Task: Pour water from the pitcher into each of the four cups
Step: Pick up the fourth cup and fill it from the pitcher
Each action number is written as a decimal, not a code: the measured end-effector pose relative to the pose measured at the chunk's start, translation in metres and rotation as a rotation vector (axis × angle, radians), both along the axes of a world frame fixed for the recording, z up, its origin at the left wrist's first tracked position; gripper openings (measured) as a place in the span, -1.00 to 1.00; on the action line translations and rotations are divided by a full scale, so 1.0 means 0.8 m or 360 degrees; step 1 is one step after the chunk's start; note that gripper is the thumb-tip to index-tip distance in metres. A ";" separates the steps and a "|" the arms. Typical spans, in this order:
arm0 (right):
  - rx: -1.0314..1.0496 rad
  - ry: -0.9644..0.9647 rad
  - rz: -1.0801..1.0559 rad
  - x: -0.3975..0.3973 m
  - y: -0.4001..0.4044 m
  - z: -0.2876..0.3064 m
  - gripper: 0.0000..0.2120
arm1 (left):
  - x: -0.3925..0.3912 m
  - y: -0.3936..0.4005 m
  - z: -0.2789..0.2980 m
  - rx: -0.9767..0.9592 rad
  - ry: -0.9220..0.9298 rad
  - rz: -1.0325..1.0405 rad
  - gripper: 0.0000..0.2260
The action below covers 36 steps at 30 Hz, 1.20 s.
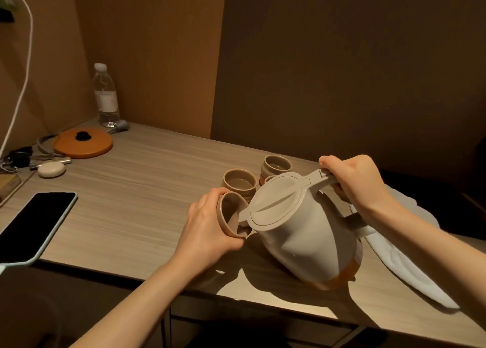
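A beige lidded pitcher [299, 232] with an orange base is tilted to the left above the table. My right hand [355, 182] grips its handle from above. My left hand [207, 224] holds a beige cup [231, 216], tipped toward the pitcher's spout, which reaches into the cup's mouth. Two more cups stand behind: one [239, 184] just past the held cup and another [276, 165] farther back, both with water in them. A further cup's rim [268, 178] peeks out behind the pitcher lid, mostly hidden.
A dark phone [34, 226] lies at the table's left front edge. An orange round lid [83, 142], a water bottle [105, 95], a small white case [51, 169] and keys sit at the back left. A white cloth [410, 266] lies under my right forearm.
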State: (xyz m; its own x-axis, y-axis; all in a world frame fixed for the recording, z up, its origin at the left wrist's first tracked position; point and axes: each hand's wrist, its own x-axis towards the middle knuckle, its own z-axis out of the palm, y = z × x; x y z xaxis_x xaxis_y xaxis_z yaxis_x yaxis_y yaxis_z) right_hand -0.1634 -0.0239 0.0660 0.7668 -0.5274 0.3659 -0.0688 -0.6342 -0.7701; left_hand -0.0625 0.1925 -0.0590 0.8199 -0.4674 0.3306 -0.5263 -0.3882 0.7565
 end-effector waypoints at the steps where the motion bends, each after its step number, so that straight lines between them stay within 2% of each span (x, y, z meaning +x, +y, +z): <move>1: -0.0002 0.0005 0.0003 0.001 0.001 0.000 -0.44 | 0.000 0.000 -0.001 -0.0005 0.0005 0.0001 -0.24; 9: -0.0027 0.0049 0.0016 0.004 0.003 0.001 -0.39 | 0.001 0.002 -0.005 -0.0006 0.0015 0.0010 -0.24; 36: -0.0075 0.0117 0.0036 0.018 0.003 -0.001 -0.49 | 0.000 0.008 -0.011 -0.0081 0.0119 -0.0025 -0.25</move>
